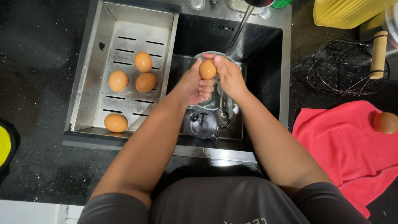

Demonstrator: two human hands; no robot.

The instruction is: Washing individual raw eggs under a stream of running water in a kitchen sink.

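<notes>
I hold a smooth brown egg [207,69] with both hands: my left hand [195,85] and right hand [229,76] close around it over the dark sink [265,45], under the thin water stream [237,35]. Four eggs [143,62] lie in the slotted steel tray [93,62] beside. Glass dishes [204,123] sit below. A red towel [344,145] covers the black speckled surface [37,157] at right.

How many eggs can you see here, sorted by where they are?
Egg in both hands over the sink: 1
Eggs on the metal drain tray: 4
Egg on the red towel: 1
Total: 6
</notes>
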